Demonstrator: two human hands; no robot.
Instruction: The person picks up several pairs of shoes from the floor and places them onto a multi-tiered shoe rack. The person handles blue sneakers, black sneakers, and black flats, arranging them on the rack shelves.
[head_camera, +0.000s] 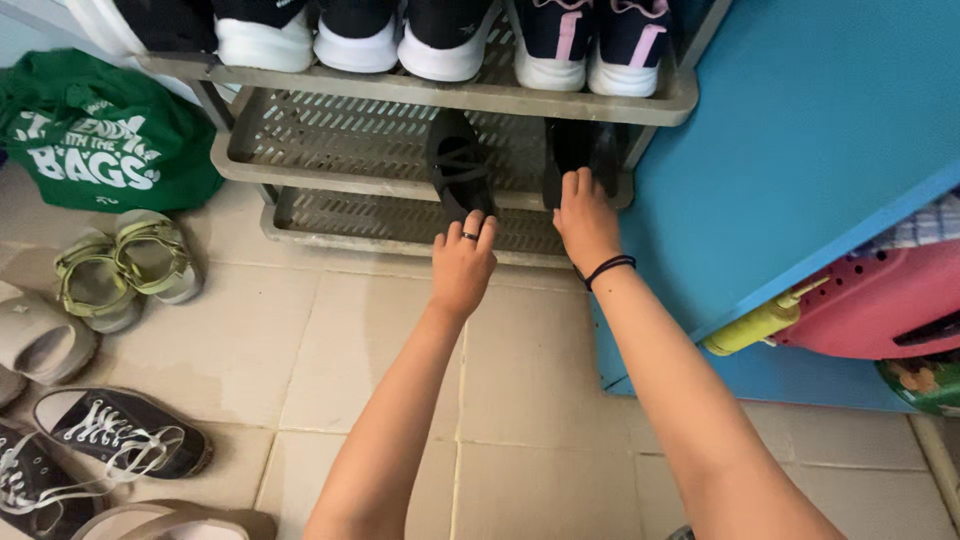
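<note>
Shoe rack, grey slatted plastic w/ three tiers, is the biggest thing here; top tier carries sneakers, cut off by the frame edge so only toes and soles show. On the middle tier sit two black shoes: left shoe w/ crossed straps, toe hanging over the front lip, and right shoe, mostly in shadow under the top tier. Right hand lies on the near end of the right shoe, fingers flat over it; whether they're curled round it can't be told, thumb side hidden. Left hand is just below the strapped shoe's toe, fingers loosely apart, touching or nearly so; not clamped on anything that shows. Prob. light, soft-uppered shoes w/ a stiffer sole: they'd flex if pinched at the straps, so best taken at the heel or along the sole edge; not fragile, not slippery. Hard to read: the right shoe's shape and heel, the depth of the shelf behind, the bottom tier's back. Smaller stuff: green bag at left, green sandals and black lace-ups on the tiled floor, yellow bottle by a blue panel.
</note>
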